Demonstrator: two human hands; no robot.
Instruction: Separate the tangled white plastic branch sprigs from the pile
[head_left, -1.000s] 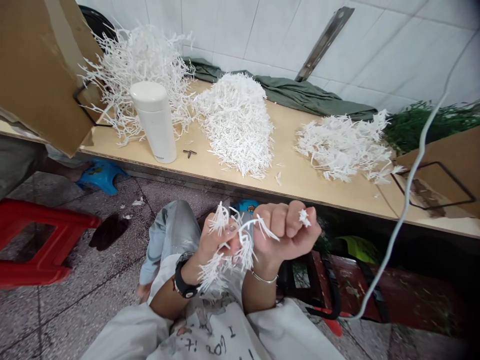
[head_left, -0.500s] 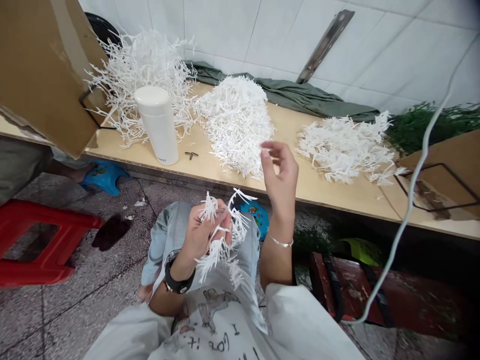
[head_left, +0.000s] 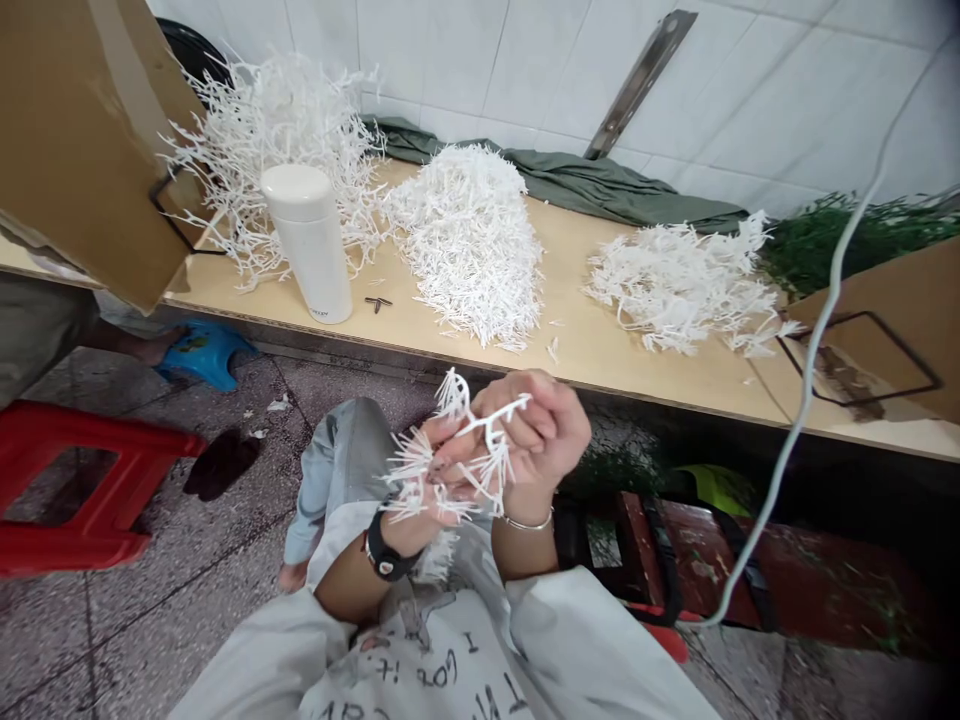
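Note:
My left hand (head_left: 431,475) is wrapped round a white branched plastic sprig (head_left: 487,425) with needle-like tufts, held over my lap. Beside it and touching, my right hand (head_left: 544,425) has its fingers curled near the sprig's upper end; whatever is between those fingertips is hidden. Beyond the hands, a dense pile of small white pieces (head_left: 480,250) lies on the wooden table (head_left: 577,350). A looser heap of long white sprigs (head_left: 300,120) is at the back left, and another white sprig heap (head_left: 682,285) is on the right.
A white bottle (head_left: 309,245) and small dark metal pieces (head_left: 378,303) stand or lie on the table. Green cloth (head_left: 600,190) runs along the wall. A pale cable (head_left: 817,345) hangs at right. A red stool (head_left: 82,485) and another person's foot (head_left: 161,345) are at left.
My right hand has come down from the edge of the middle pile to my left hand. The sprig has turned in my left hand, and a few small white bits now lie right of the pile.

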